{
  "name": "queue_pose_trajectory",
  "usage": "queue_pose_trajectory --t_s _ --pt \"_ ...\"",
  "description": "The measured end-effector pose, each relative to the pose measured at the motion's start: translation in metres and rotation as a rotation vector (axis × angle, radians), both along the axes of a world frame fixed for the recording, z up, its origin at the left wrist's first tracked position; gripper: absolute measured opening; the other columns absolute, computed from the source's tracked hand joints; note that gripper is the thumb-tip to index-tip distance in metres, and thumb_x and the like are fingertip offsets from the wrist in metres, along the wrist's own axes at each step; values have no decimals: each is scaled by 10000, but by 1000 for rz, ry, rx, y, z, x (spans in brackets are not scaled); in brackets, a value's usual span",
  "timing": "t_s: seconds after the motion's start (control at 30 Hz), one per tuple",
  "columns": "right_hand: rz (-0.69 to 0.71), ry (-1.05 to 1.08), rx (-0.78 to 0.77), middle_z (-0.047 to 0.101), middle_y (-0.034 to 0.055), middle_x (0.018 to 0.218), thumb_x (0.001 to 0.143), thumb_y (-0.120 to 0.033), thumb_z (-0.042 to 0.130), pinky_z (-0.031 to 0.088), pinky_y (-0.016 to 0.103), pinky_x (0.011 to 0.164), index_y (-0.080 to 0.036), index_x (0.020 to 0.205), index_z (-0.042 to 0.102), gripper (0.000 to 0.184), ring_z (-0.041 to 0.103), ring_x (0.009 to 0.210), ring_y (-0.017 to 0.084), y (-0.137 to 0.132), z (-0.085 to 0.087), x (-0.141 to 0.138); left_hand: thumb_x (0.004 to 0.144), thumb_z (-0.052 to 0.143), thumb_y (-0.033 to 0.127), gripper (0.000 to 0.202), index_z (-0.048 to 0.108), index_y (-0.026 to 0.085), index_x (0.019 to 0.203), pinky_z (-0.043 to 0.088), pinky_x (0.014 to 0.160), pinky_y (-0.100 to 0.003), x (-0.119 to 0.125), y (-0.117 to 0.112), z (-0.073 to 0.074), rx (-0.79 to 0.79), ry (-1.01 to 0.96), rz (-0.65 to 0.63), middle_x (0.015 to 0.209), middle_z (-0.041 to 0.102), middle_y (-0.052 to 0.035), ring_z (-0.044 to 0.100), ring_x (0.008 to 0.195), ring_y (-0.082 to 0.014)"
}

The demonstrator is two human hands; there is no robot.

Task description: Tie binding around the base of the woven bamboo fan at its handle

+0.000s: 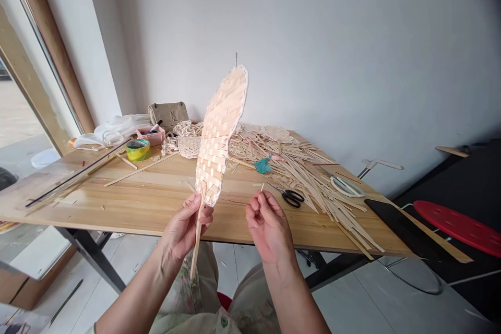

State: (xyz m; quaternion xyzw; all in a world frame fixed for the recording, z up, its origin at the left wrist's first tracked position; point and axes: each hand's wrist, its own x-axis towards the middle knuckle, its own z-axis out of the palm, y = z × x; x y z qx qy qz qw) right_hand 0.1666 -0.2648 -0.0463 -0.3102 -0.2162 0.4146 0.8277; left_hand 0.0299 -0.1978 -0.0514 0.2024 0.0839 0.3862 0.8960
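Note:
A woven hand fan (222,130) of pale flat strips, with white cord stitched along its rim, stands upright before me, turned partly side-on. My left hand (190,224) is closed round its wooden handle (196,242), just below the blade. A thin reddish thread (235,202) runs from the fan's base to my right hand (270,224). That hand pinches a short, pale, thin piece like a needle (262,187), its tip pointing up; the rest is hidden by the fingers. Black-handled scissors (293,198) lie just right of my right hand.
Loose strips (313,182) are heaped on the wooden table (156,209). A teal tassel (262,164), white-handled scissors (346,186), a tape roll (138,150), a pink box (153,136) and a beige bag (168,114) lie around. A red stool (457,224) stands right.

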Motion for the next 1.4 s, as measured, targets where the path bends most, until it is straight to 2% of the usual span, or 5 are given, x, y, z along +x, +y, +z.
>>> queue_pose_trajectory --t_s 0.37,0.6,0.77,1.2,1.4 --pt "-91 168 37 452 -88 539 507 -285 799 266 75 337 -181 653 547 309 373 419 -1 0 8 -1 646 644 25 186 560 108 789 366 396 -103 0 -2 -4 -60 -115 -18 647 477 13 431 473 -29" --pt "-280 -823 -25 490 -56 463 780 -263 578 352 169 389 -192 773 625 86 429 398 60 -14 13 -16 726 528 12 115 519 100 799 334 375 -58 -3 -2 -6 -152 -211 -90 607 404 31 416 436 -6" --pt "-335 -1491 17 654 16 672 818 -130 473 454 184 554 -173 801 620 154 597 580 106 -19 30 -36 806 414 39 93 481 103 797 290 344 -16 -3 -7 -10 -225 -318 -132 593 399 36 409 386 20" --pt "-409 -1769 59 668 46 687 862 -147 405 444 204 577 -171 854 642 238 606 606 129 -11 32 -50 824 467 227 154 446 185 678 158 266 -107 -8 -6 -26 -107 22 45 531 241 57 107 329 -14" --pt "-427 -1766 87 657 45 668 852 -104 398 414 208 556 -156 785 628 246 594 593 130 -10 31 -51 833 405 155 186 462 148 657 122 271 -52 -6 -8 -19 -152 -22 -18 538 234 64 39 339 15"
